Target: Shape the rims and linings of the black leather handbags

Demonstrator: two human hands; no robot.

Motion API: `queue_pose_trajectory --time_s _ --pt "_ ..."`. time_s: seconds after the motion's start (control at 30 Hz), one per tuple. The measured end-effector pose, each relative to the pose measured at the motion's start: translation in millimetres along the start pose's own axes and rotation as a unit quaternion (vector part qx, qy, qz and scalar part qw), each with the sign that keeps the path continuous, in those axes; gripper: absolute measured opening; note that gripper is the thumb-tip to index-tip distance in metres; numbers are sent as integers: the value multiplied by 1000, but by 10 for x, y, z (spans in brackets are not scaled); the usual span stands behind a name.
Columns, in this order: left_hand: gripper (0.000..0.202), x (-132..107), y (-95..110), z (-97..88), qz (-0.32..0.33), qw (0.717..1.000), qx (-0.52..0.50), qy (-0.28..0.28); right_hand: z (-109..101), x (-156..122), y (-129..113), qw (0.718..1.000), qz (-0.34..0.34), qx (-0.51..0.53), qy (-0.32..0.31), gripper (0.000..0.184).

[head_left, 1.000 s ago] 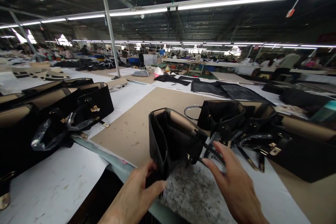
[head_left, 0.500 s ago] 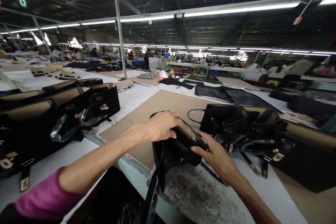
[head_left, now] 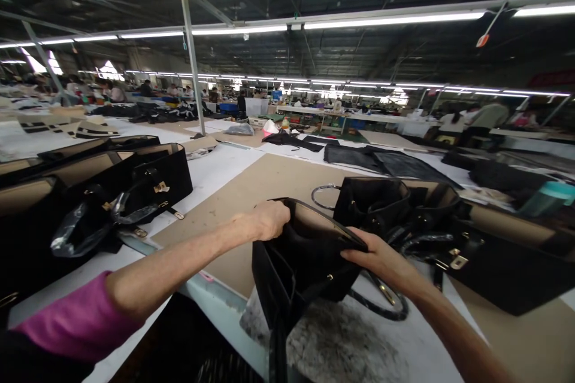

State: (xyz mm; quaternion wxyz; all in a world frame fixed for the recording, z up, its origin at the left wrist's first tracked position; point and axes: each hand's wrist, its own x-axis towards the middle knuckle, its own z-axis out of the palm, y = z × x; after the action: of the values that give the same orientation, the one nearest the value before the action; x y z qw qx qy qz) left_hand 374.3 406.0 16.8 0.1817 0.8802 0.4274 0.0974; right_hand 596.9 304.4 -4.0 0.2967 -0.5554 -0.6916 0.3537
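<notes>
An open black handbag (head_left: 302, 264) with a tan lining stands at the near edge of the worktable (head_left: 251, 182), over a grey fuzzy pad (head_left: 345, 341). My left hand (head_left: 265, 220) is closed on the bag's far left rim, fingers curled over the edge. My right hand (head_left: 380, 258) grips the right rim, fingers wrapped round it. A black handle loop (head_left: 386, 305) lies beside the bag under my right wrist. My left sleeve (head_left: 76, 326) is pink.
Several finished black handbags (head_left: 153, 176) stand in a row at the left, some handles wrapped in plastic. More black bags (head_left: 449, 233) lie to the right. Dark cut panels (head_left: 381, 158) lie further back. Other people work at distant tables.
My left hand slid from the top of the bag to its far left rim and closed on it. My right hand shifted to the right rim. The bag's mouth stands wider.
</notes>
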Motion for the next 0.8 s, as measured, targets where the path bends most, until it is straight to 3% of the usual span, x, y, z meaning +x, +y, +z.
queue_pose_trajectory --time_s 0.17,0.27,0.37,0.43,0.6,0.8 --pt "18 -5 63 7 129 980 147 -30 121 -45 144 992 27 -63 109 44" --pt "22 11 -1 0 206 971 115 -29 171 -102 145 972 48 -143 180 45" --pt "11 13 -72 -19 256 962 84 -37 210 -152 91 953 35 -214 213 36" --pt "8 1 -96 -36 254 964 82 -20 232 -169 68 947 31 -236 218 29" --pt "11 9 -150 -32 209 968 95 104 270 -167 104 942 28 -236 236 25" --pt "10 163 -270 48 148 987 26 63 297 -123 115 933 25 -252 256 24"
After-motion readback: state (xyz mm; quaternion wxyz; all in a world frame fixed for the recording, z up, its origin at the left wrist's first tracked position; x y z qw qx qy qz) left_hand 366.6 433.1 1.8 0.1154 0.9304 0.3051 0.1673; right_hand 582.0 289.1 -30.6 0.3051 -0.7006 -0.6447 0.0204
